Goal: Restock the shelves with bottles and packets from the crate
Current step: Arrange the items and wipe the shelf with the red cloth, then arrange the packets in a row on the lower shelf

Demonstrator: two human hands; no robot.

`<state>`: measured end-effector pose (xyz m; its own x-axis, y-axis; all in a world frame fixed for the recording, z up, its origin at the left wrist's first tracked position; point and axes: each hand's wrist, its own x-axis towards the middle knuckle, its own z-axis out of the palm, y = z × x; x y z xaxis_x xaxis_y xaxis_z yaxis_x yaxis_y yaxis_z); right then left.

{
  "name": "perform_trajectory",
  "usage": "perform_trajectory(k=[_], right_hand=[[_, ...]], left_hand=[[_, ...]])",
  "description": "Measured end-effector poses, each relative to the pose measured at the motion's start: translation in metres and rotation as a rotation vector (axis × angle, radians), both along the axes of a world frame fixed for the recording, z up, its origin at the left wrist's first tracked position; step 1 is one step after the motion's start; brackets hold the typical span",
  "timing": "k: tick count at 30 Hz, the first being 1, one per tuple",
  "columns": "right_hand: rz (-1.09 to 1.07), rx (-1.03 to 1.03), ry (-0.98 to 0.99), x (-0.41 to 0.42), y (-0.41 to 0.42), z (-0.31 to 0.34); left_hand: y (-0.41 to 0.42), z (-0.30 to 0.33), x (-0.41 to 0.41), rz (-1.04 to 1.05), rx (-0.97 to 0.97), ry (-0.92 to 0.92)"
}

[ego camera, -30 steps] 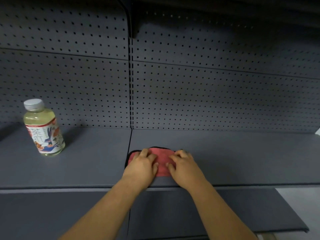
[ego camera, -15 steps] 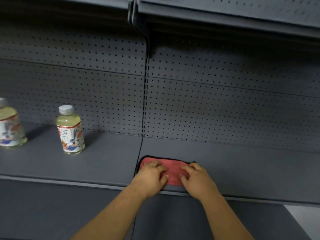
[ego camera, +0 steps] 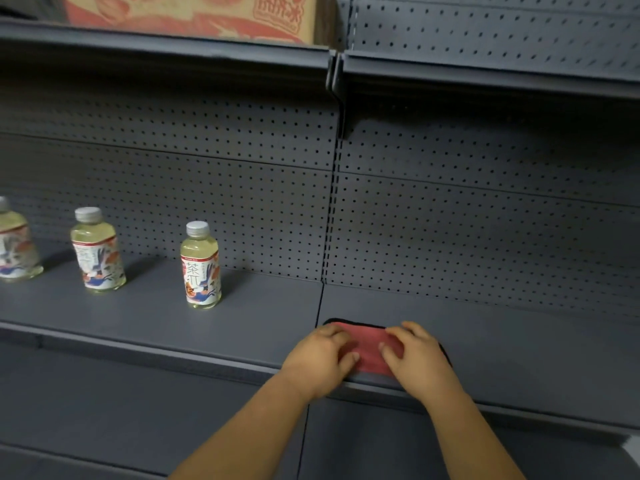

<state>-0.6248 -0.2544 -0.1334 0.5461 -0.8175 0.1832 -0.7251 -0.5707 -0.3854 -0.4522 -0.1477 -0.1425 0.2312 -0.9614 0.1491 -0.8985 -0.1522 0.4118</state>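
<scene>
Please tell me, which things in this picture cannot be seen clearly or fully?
- Red cloth: head view, its left and right ends are covered by the left hand and right hand.
- Leftmost bottle: cut off by the left picture edge and blurred.
- Cardboard box on the upper shelf: cut off by the top edge.
- The crate: not in view.

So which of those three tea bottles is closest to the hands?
The rightmost bottle, fully in view, standing just left of the shelf seam near the red cloth. The middle bottle and the cut-off leftmost bottle stand farther left.
</scene>
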Motion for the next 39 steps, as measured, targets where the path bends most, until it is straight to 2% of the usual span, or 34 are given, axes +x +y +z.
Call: perform_trajectory(k=[7, 15, 22, 31, 39], right_hand=[[0.135, -0.019, -0.125, 0.075, 0.102, 0.043], [0.338, 0.054, -0.11, 0.19, 0.243, 0.032], [0.627, 0.007, -0.076, 0.341, 0.346, 0.052], [1.007, 0.092, -0.028, 0.542, 0.457, 0.017], [1.354, 0.05, -0.001, 0.722, 0.592, 0.035]], left_hand=[[0.107, 0.035, 0.077, 0.072, -0.077, -0.149], [0.29, 0.032, 0.193, 0.344, -0.187, -0.062], [0.429, 0.041, 0.296, 0.624, -0.263, -0.12], [0.583, 0.017, 0.422, 1.061, -0.141, -0.131], [0.715, 0.031, 0.512, 1.384, -0.128, -0.142]])
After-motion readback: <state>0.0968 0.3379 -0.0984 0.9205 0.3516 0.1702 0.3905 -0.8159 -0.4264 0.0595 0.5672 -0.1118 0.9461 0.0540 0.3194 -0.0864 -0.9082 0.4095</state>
